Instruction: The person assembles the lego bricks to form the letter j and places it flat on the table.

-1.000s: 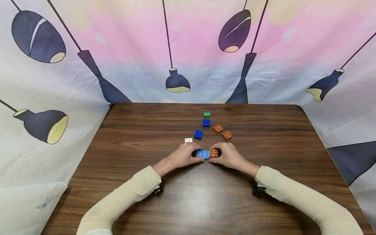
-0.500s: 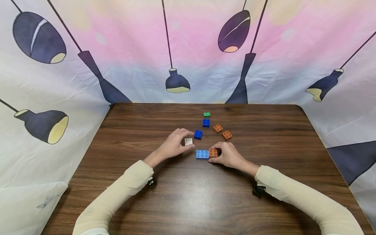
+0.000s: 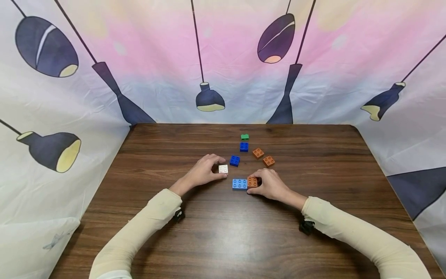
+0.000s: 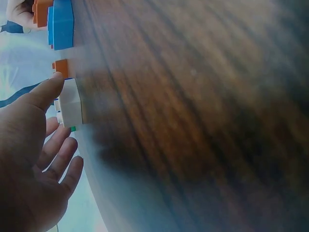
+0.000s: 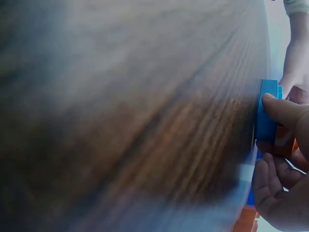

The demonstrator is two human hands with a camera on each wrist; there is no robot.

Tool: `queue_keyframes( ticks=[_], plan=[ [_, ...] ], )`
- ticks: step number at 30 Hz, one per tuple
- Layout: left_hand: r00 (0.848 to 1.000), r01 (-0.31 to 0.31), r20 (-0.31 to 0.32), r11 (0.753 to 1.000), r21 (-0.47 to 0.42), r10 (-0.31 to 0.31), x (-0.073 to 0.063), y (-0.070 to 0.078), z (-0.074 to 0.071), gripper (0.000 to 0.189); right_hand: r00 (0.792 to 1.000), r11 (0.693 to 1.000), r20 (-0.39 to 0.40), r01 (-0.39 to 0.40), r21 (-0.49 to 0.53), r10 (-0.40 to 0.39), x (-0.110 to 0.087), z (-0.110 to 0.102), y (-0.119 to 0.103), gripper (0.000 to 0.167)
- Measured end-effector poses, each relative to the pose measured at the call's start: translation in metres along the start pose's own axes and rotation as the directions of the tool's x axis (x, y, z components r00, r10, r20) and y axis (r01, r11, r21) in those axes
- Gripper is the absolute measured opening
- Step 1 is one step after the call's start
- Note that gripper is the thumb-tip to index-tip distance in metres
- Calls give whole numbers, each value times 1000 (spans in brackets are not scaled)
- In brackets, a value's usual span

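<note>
My left hand is around a small white toy brick on the table. Its thumb is at the near side; its index finger arches past the far side with a narrow gap. In the left wrist view the white brick stands between thumb and loosely bent fingers. My right hand pinches an orange toy brick set on the right end of a light blue brick. In the right wrist view the thumb lies along the light blue brick's side; the fingers' far-side contact is partly hidden.
Beyond the hands lie two dark blue bricks, two loose orange bricks and a small green brick. They rest on a dark wooden table. A printed cloth hangs behind its far edge.
My left hand has left the light blue brick and moved left and away, round the white brick, its fingers drawing nearer to it. My right hand stays in place.
</note>
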State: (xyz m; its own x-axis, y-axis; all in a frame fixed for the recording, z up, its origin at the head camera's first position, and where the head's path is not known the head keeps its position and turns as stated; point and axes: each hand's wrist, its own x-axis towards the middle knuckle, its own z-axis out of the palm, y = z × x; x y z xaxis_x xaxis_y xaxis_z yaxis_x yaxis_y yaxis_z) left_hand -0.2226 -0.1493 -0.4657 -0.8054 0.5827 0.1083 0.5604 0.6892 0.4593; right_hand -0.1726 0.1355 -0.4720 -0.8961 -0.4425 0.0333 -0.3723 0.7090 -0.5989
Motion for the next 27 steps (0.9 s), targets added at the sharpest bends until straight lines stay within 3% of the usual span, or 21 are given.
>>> queue_keyframes(
  ticks=[15,27],
  plan=[
    [1000,-25,18,999,40,25,2,-3,4,39,1000,999,-4,18,-35,-18,0,-1,-3,42],
    [999,-33,3,999,31,33,-1,2,-1,43,1000,999,5,-9,-33,9,1,-1,-3,41]
  ],
)
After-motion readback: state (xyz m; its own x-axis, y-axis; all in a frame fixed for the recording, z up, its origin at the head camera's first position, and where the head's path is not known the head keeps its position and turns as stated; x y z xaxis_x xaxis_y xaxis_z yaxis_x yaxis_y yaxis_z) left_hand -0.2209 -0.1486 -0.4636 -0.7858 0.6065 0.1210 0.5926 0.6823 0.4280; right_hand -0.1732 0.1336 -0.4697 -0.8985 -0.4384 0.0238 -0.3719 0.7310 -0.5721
